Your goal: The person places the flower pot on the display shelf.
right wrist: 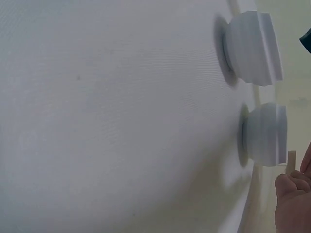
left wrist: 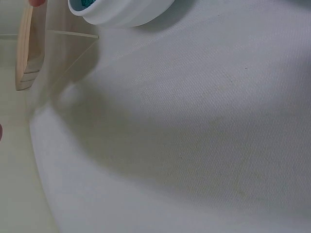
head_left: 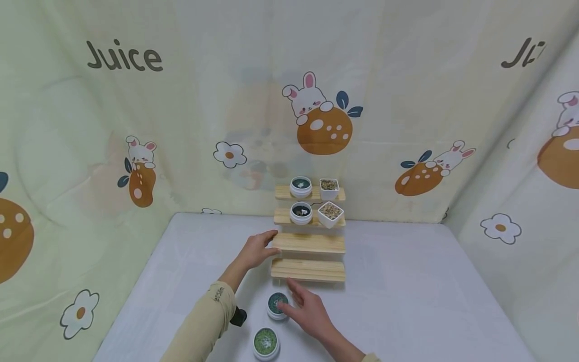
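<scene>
On the white tabletop (head_left: 398, 301), one round white bowl (head_left: 273, 301) holds dark-green bits, a second round white bowl (head_left: 265, 343) lighter green, before a tiered pale-wood stand (head_left: 309, 244) bearing two round dark-filled bowls (head_left: 301, 214) and two square white bowls (head_left: 330, 213) of brown grains. Fingers of the left hand (head_left: 256, 250) extend loosely at its left end; the right hand (head_left: 312, 314), thumb and fingers parted, overlaps the dark-green bowl, contact unclear

A teal-filled, round white pot (head_left: 274, 303) stands upright near the 4-tier wooden rack (head_left: 308, 243).

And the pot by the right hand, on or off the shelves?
Off: the pot stands on the white tabletop, in front of the lowest wooden shelf.
</scene>
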A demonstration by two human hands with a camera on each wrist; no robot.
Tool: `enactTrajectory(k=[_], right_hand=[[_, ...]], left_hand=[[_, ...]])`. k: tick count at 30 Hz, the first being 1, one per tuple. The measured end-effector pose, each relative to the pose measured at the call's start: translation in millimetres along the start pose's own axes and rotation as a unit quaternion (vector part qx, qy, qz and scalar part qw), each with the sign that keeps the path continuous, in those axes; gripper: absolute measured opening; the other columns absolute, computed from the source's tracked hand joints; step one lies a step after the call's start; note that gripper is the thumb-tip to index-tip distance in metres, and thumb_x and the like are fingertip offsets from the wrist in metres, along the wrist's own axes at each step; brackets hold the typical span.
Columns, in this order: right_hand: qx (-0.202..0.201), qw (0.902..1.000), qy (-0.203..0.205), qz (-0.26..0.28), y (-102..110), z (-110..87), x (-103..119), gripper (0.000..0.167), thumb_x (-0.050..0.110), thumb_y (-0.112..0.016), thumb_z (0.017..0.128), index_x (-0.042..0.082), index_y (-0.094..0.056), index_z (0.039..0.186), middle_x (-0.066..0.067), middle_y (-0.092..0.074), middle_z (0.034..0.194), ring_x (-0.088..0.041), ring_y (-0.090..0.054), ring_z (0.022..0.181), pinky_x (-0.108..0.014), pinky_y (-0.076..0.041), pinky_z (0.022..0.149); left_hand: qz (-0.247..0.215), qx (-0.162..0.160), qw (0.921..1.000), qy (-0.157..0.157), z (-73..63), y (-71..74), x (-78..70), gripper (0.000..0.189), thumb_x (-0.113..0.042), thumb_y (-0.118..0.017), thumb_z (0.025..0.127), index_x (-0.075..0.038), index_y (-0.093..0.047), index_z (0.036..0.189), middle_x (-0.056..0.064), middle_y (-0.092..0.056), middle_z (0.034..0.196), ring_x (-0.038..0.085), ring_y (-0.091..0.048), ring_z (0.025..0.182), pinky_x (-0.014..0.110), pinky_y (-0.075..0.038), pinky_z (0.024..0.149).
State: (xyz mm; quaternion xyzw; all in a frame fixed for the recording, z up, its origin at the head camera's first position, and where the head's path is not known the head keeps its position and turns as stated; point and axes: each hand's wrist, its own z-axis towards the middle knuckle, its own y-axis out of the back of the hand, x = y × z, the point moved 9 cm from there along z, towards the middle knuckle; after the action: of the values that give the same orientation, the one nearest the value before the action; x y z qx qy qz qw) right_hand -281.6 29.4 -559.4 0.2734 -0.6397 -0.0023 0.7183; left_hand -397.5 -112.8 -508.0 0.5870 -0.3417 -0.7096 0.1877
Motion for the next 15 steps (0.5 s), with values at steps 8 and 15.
enactTrajectory(k=[8, 15], right_hand=[[-0.017, 0.9988, 0.020, -0.040, -4.6, -0.4, -11.0, 0.068, 0.033, -0.074, 0.088, -0.005, -0.050, 0.138, -0.023, -0.055, 0.137, -0.037, -0.054, 0.124, -0.039, -0.049, 0.100], [-0.012, 0.9991, 0.008, -0.040, -10.8, 0.7, -19.4, 0.071, 0.036, -0.074, 0.087, -0.006, -0.049, 0.139, -0.025, -0.052, 0.138, -0.037, -0.052, 0.126, -0.039, -0.048, 0.100]], left_hand=[[0.002, 0.004, 0.9999, 0.012, 2.4, -2.1, 3.0, 0.062, -0.020, -0.074, 0.088, 0.003, -0.049, 0.140, 0.020, -0.055, 0.138, 0.032, -0.055, 0.125, 0.039, -0.047, 0.105], [0.007, 0.004, 0.9999, 0.010, 1.7, -2.0, 2.6, 0.062, -0.021, -0.074, 0.088, 0.002, -0.050, 0.139, 0.019, -0.055, 0.137, 0.032, -0.056, 0.124, 0.040, -0.047, 0.104]])
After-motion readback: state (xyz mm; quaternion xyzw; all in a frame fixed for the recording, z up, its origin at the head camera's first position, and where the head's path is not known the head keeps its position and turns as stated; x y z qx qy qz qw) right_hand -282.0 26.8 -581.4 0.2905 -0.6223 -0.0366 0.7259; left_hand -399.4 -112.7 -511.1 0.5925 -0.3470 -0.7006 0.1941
